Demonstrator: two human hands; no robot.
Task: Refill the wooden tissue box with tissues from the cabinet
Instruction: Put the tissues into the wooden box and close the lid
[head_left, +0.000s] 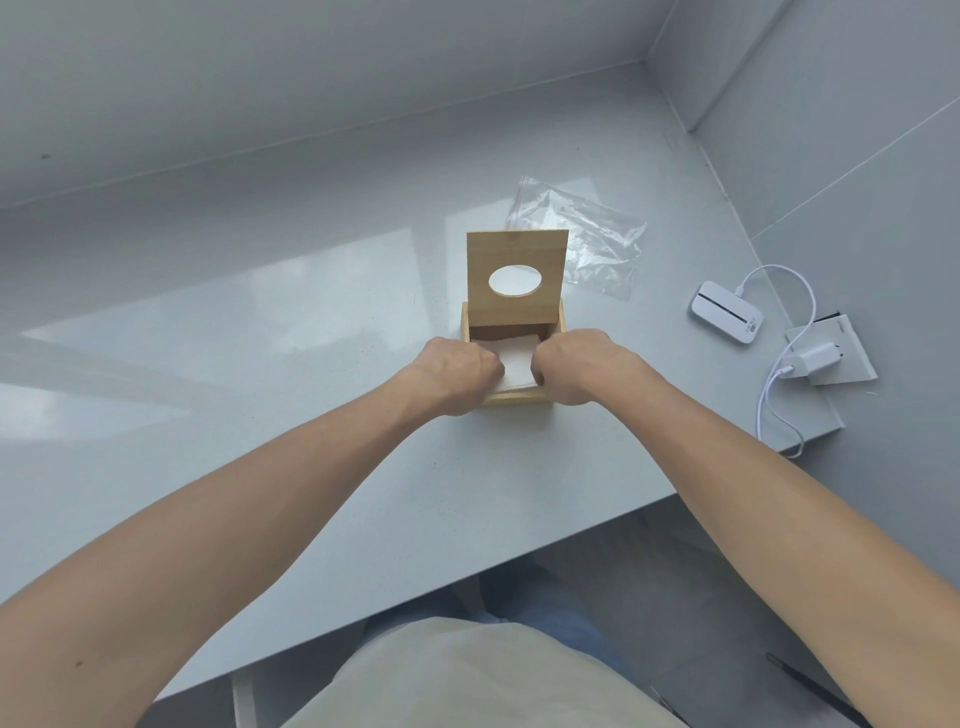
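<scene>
Grey walls meet behind a pale glossy bench (311, 312). At centre stands the wooden tissue box (514, 397), its lid (515, 249) tipped upright at 12 o'clock, oval hole facing me. I see my left hand (457, 374) and right hand (571, 369) curled on either side of the white tissues (517, 358), each grip closed on the stack, which sits partly inside the box. At 1 o'clock lies a clear plastic bag (587, 234); at 3 o'clock, a white device (724, 318), cable (779, 395) and charger (815, 358).
</scene>
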